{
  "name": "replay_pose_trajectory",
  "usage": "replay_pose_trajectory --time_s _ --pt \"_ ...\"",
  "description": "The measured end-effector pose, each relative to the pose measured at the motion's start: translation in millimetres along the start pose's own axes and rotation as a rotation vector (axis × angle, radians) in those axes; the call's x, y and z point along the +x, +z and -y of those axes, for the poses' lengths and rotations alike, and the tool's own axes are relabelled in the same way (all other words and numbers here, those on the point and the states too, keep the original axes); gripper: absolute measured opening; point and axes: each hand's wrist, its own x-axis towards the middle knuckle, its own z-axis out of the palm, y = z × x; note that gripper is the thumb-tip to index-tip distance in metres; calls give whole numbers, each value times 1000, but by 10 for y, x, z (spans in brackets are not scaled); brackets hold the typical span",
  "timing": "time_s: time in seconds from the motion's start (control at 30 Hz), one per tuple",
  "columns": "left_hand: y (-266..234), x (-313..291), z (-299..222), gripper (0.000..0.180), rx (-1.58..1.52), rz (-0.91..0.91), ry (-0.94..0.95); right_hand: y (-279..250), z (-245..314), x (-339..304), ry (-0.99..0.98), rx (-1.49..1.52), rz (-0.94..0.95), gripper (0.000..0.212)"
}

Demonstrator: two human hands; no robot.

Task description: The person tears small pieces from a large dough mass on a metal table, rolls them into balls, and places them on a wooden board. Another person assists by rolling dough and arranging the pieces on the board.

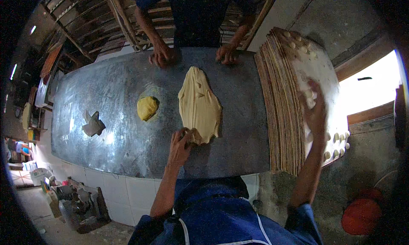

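Observation:
A long, flattened slab of pale dough (199,104) lies lengthwise across the metal-topped table (238,130). At its near end my left hand (181,146) has its fingers closed on the edge of the dough. Out to the right, my right hand (315,110) is over the top board (321,70) of a tall stack. Small round dough pieces (336,137) sit on that board, with a few pale ones right at my right fingers. Blur and shade hide whether those fingers grip any of them.
Left of the slab are a yellow lump (147,108) and a crumpled grey plastic bag (93,124). Across the table a person rests both hands (163,55) near the far edge. The stack of thin boards (281,104) borders the right side. A red container (361,216) stands lower right.

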Motion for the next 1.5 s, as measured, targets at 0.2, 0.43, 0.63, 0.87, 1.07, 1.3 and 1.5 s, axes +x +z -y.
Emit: replay_pose_trajectory --time_s 0.2,0.43,0.63,0.87,1.07,1.3,1.5 --pt "-72 96 -202 36 -6 97 -161 1777 1212 -1828 551 885 1144 37" --pt "-606 -256 -792 32 -612 227 -554 2755 1564 -2089 897 1171 766 30" --pt "114 362 -322 40 -1344 428 -1255 2292 1636 -2335 205 462 589 30" --pt "466 76 257 26 -1635 331 -1346 1460 1657 -2125 -59 1143 941 42" --pt "201 -105 113 30 -178 85 67 2501 1978 -1265 -104 1307 823 35" --pt "-782 -16 -1132 24 -320 677 201 2864 1899 -1492 103 1437 1373 39" --pt "-627 -752 -45 15 -116 230 22 1735 694 -2735 90 383 711 51"
